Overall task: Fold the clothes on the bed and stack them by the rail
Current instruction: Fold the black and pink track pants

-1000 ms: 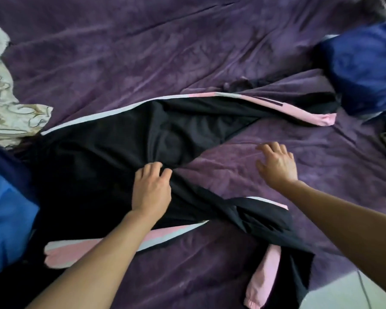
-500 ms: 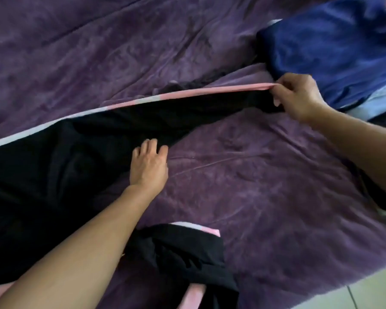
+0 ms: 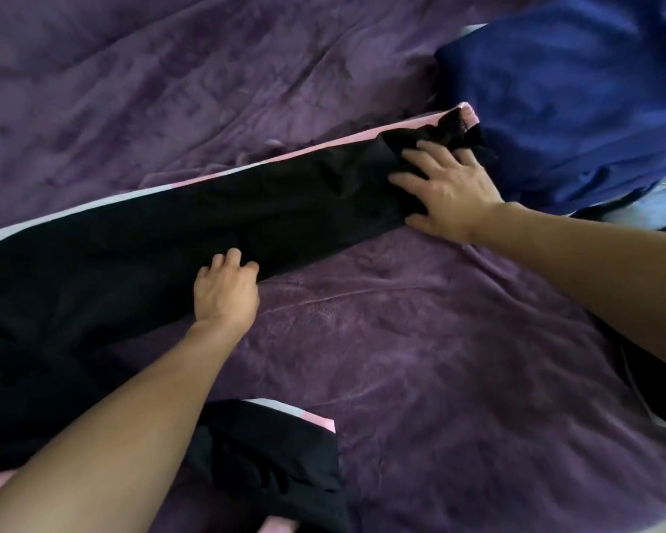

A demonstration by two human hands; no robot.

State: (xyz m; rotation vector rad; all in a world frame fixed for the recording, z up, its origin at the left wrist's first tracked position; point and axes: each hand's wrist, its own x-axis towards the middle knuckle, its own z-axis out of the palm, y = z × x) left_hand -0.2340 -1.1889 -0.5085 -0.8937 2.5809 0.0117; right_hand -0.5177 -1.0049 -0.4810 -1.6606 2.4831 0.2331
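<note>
Most of the view is being filled by a rumpled purple bedspread [image 3: 439, 378]. Across it, from 9 o'clock up toward 1 o'clock, one leg of the black trousers [image 3: 170, 255] is being laid out straight, its pink-and-white side stripe running along the far edge. The other leg [image 3: 277, 455] is being left bunched at 6 o'clock, beneath the left forearm. At 1 to 2 o'clock a navy blue garment [image 3: 573, 109] is lying in a heap, and the pink cuff [image 3: 466, 113] of the stretched leg is just touching it. The right hand [image 3: 450, 190] is being pressed flat on the cuff end at 2 o'clock, fingers straight and spread. The left hand [image 3: 225, 294], well apart from it near the centre, is being rested on the leg's near edge with fingers curled; whether cloth is being pinched under them cannot be told.
</note>
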